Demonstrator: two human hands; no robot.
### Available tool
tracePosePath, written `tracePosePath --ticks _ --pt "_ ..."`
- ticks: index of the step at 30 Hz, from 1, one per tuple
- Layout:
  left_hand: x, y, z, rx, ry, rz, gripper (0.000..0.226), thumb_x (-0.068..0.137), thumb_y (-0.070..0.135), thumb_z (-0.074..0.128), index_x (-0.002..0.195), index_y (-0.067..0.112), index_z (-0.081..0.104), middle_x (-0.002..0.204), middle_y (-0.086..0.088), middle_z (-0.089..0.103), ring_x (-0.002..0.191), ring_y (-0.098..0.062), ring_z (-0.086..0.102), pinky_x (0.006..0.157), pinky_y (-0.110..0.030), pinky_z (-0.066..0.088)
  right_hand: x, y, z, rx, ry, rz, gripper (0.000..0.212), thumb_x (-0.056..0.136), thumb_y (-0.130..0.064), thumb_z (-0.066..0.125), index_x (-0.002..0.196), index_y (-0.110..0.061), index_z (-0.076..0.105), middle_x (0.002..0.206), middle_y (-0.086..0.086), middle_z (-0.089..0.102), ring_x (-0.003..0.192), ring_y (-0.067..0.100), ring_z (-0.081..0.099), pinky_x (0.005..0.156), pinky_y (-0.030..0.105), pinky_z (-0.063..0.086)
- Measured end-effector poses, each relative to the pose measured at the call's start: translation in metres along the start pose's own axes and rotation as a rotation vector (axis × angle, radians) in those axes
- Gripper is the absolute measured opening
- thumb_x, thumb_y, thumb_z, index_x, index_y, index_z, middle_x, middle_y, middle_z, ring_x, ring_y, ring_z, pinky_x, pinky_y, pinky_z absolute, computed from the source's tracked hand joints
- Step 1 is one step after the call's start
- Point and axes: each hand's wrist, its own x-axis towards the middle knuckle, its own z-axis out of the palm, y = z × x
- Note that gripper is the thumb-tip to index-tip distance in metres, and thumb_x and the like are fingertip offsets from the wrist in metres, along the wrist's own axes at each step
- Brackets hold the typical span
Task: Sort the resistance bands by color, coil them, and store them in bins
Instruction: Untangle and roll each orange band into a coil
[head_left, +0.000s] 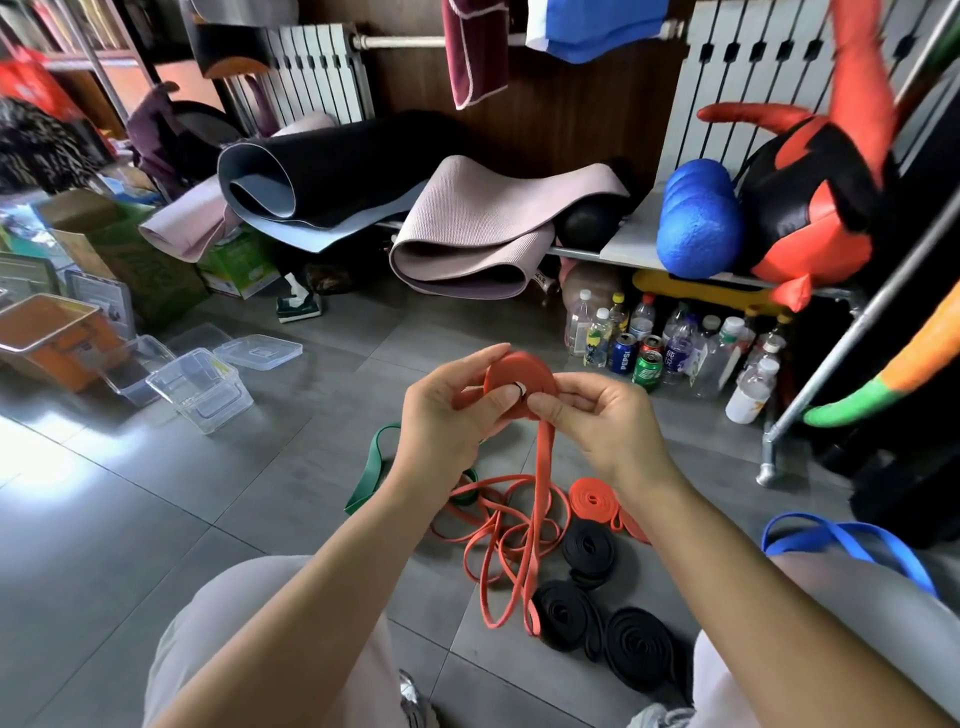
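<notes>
1. Left hand (447, 415): fingers curled, thumb and fingertips pinching the left edge of the part-wound disc of the orange band (519, 371).
2. Right hand (597, 421): fingers curled, thumb and forefinger pinching the same disc near its centre. Both hands are clamped on it, and it is held up off the floor.
3. The band's loose tail hangs straight down between the hands into a tangle of orange loops (498, 545) on the floor. Cannot tell whether it is one band or several.
4. A small orange coil (592, 501) lies just right of the tangle. Three black coils (563, 613) lie nearer the person. A green band (374, 467) lies flat to the left, partly hidden behind the left wrist.
5. A blue band (841, 540) is draped over the right knee.
6. Clear bins (200, 387) stand open well apart to the left, with a lid (257, 351) beside them. An orange bin (47, 332) is further left.
7. Grey tile floor (156, 493). Yoga mats (467, 228) and a blue foam roller (696, 218) sit on a low rack, with bottles and cans (649, 343) under it.
</notes>
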Motion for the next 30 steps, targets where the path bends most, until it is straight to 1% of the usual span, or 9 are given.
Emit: tracePosePath --ticks 5,7,12,15,17,20,25,27,30 --pt "-0.001 -0.006 -0.010 0.796 -0.172 0.412 0.058 0.081 0.007 0.070 0.131 0.029 0.052 0.119 0.006 0.054 0.106 -0.014 0.058 0.088 -0.030 0.052 0.003 0.000 -0.011 -0.285 -0.090 -0.017 0.028 0.078 -0.010 0.074 0.080 -0.037 0.069 0.079 -0.008 0.074 0.076 0.010 0.070 0.074 0.027 0.056" --pt "-0.001 -0.008 -0.013 0.898 -0.263 0.540 0.052 0.083 0.004 0.065 0.129 0.025 0.056 0.118 0.001 0.058 0.103 -0.016 0.059 0.087 -0.025 0.050 0.002 0.001 -0.012 -0.338 -0.142 -0.018 0.029 0.079 -0.009 0.072 0.081 -0.038 0.069 0.081 -0.006 0.074 0.078 0.011 0.070 0.076 0.031 0.057" --pt "0.001 -0.009 -0.014 0.579 -0.161 0.303 0.046 0.079 -0.003 0.068 0.105 0.035 0.069 0.096 0.011 0.063 0.091 -0.009 0.063 0.083 -0.030 0.054 0.003 -0.001 -0.012 -0.269 -0.126 -0.023 0.030 0.075 -0.010 0.077 0.082 -0.038 0.069 0.080 -0.009 0.074 0.076 0.009 0.069 0.072 0.023 0.054" --pt "0.001 -0.003 -0.009 0.233 -0.087 0.130 0.051 0.078 -0.008 0.068 0.092 0.041 0.070 0.101 -0.009 0.066 0.091 -0.027 0.068 0.078 -0.044 0.058 0.006 -0.003 -0.015 -0.179 -0.116 -0.015 0.029 0.071 -0.011 0.078 0.084 -0.036 0.070 0.081 -0.011 0.074 0.079 0.008 0.070 0.074 0.020 0.054" --pt "0.001 0.001 -0.006 0.058 -0.022 0.075 0.047 0.078 -0.009 0.067 0.091 0.037 0.072 0.101 -0.014 0.069 0.086 -0.027 0.071 0.071 -0.039 0.059 0.007 -0.003 -0.014 -0.125 -0.106 0.007 0.027 0.069 -0.011 0.078 0.082 -0.033 0.071 0.077 -0.012 0.073 0.075 0.005 0.069 0.069 0.017 0.053" --pt "0.000 0.002 -0.003 -0.073 0.036 0.033 0.040 0.079 -0.008 0.067 0.093 0.029 0.072 0.088 0.002 0.073 0.080 -0.021 0.072 0.064 -0.027 0.058 0.007 -0.002 -0.012 -0.026 -0.095 0.037 0.021 0.067 -0.011 0.076 0.081 -0.027 0.071 0.073 -0.013 0.073 0.069 0.001 0.068 0.063 0.013 0.050" --pt "-0.004 -0.004 0.003 -0.187 0.009 -0.032 0.036 0.079 -0.005 0.067 0.097 0.025 0.068 0.099 -0.005 0.068 0.086 -0.024 0.070 0.068 -0.032 0.058 0.005 -0.001 -0.007 0.140 -0.045 0.049 0.020 0.066 -0.011 0.075 0.082 -0.023 0.072 0.076 -0.005 0.074 0.072 0.008 0.070 0.064 0.015 0.052" --pt "-0.002 -0.005 0.003 0.030 -0.015 0.024 0.037 0.080 -0.007 0.066 0.095 0.026 0.060 0.097 0.000 0.064 0.085 -0.018 0.068 0.071 -0.036 0.059 0.005 0.000 -0.010 0.045 -0.047 0.021 0.026 0.072 0.000 0.074 0.081 -0.025 0.071 0.072 -0.007 0.074 0.069 0.005 0.069 0.063 0.014 0.052" --pt "0.003 -0.002 -0.008 0.740 -0.101 0.258 0.033 0.081 0.009 0.070 0.102 0.027 0.054 0.104 0.008 0.062 0.095 -0.012 0.061 0.078 -0.031 0.053 0.004 0.003 -0.013 -0.106 -0.107 0.009 0.030 0.075 0.003 0.073 0.082 -0.026 0.070 0.077 -0.004 0.074 0.072 0.010 0.069 0.068 0.020 0.053"
